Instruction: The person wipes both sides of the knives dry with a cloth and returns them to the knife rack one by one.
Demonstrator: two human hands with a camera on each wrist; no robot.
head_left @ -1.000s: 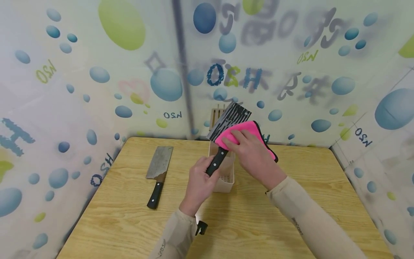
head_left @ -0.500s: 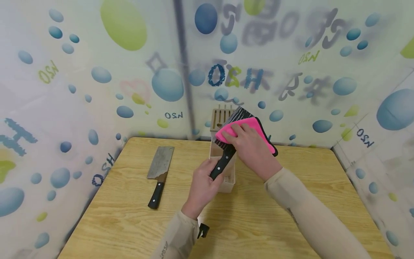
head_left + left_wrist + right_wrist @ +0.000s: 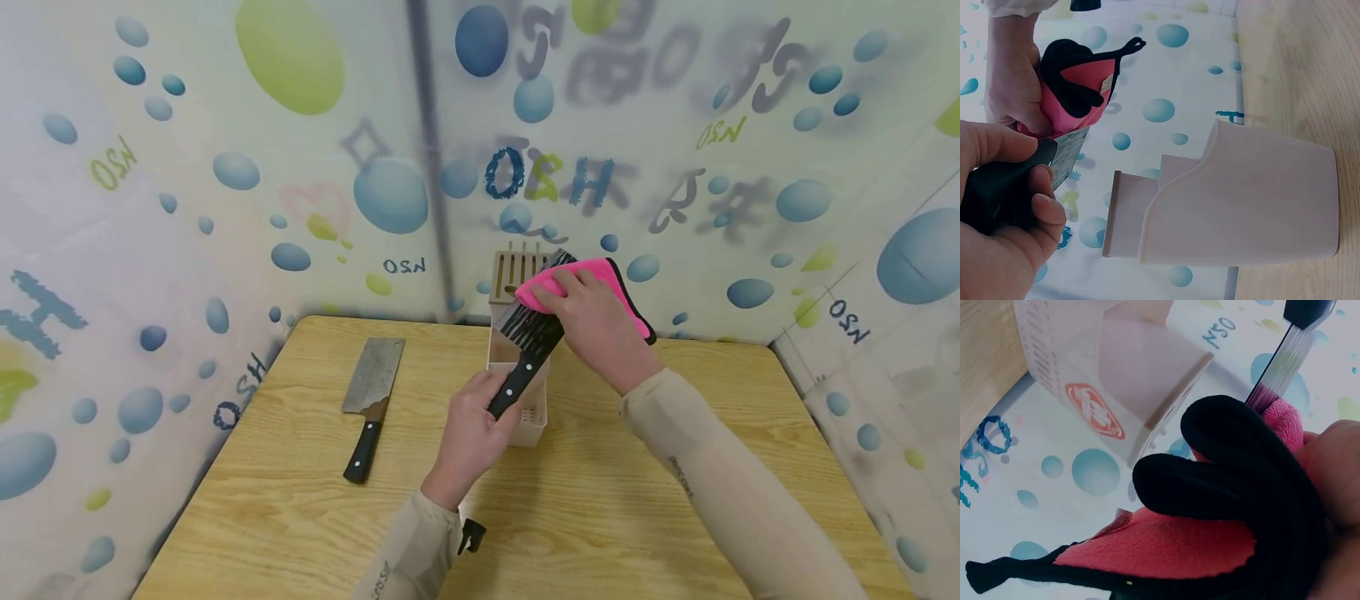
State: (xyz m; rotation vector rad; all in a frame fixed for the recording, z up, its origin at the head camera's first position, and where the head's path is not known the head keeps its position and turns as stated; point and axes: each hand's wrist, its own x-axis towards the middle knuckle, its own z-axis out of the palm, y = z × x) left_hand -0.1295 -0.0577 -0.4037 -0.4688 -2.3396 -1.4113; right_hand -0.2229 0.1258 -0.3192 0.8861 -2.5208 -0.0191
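My left hand (image 3: 474,433) grips the black riveted handle of a knife (image 3: 529,335) with a broad, dark-streaked blade, tilted up and to the right. With my right hand (image 3: 600,329) I hold a pink cloth (image 3: 611,279) with black edging against the upper part of that blade. In the left wrist view the cloth (image 3: 1079,87) is folded over near the blade, and the fingers of my left hand (image 3: 1016,200) wrap the handle. A cleaver (image 3: 372,375) with a grey blade and black handle lies flat on the table to the left.
Behind the held knife stands a pale knife holder (image 3: 529,429) with a slotted top (image 3: 517,271). The wooden table (image 3: 675,467) meets patterned walls at its back and sides. A small black object (image 3: 472,535) shows beside my left sleeve.
The cloth and my right hand have slid along the blade away from the handle, baring streaked metal near it. The knife shifted slightly right and down. The cleaver stayed put.
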